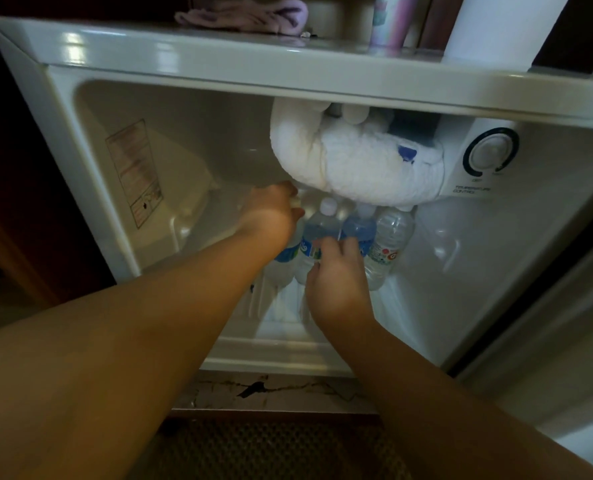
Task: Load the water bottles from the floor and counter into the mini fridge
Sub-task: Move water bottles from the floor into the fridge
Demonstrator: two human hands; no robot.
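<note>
Plastic bottles (322,233) gripped by left hand (271,216) and right hand (336,271), arms outstretched.

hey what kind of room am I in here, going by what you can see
Probably a hotel room or bedroom corner, not a full kitchen: a small mini fridge with a temperature dial sits low on the floor, holding water bottles, with carpet in front.

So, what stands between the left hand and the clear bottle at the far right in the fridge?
In the head view, two blue-tinted bottles stand between the left hand and the clear bottle; the right hand touches them.
</note>
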